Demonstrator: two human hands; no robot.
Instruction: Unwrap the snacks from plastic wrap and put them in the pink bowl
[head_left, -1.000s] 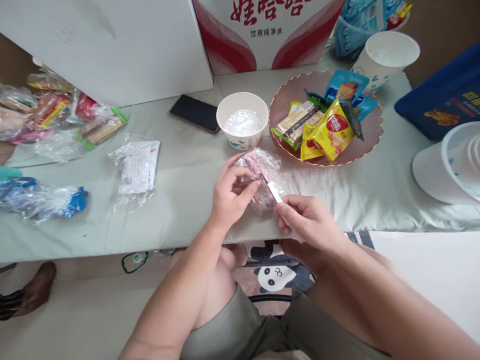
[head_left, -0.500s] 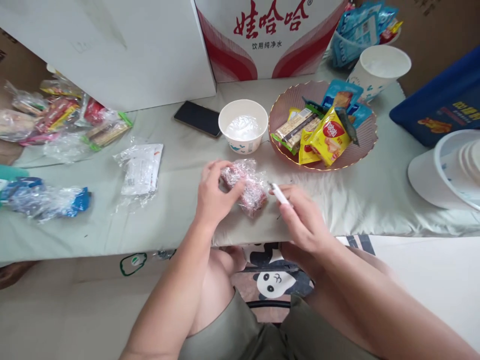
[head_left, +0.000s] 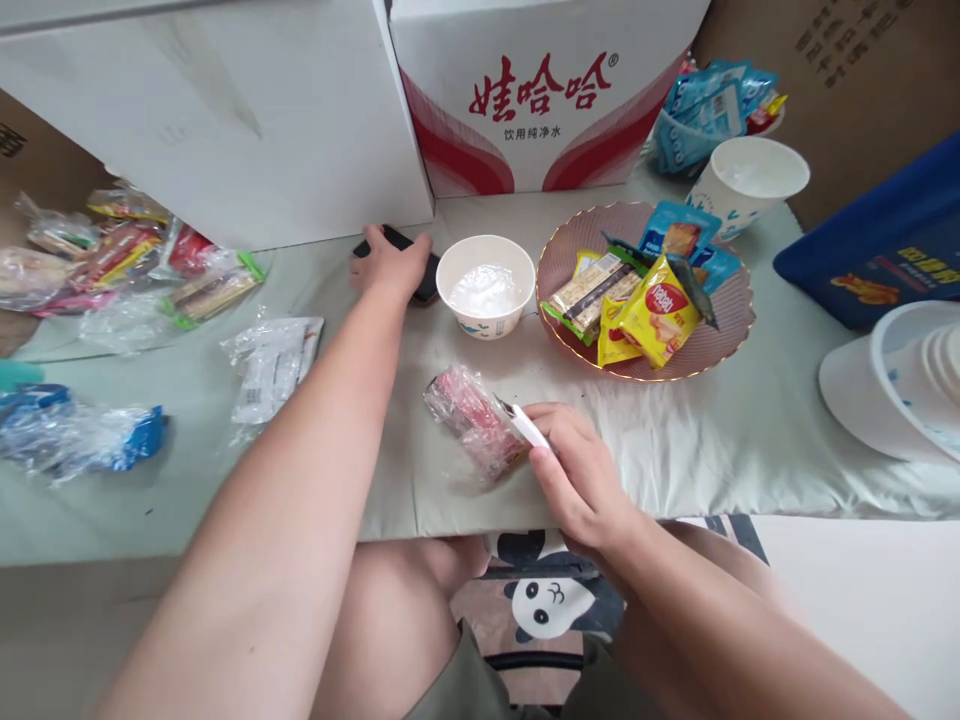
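The phone (head_left: 427,287) is black, the knife handle (head_left: 531,428) white.

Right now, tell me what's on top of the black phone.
The left hand lies over the black phone. Dark parts show between thumb and fingers and beside the white bowl; whatever is under the palm is covered and can't be seen.
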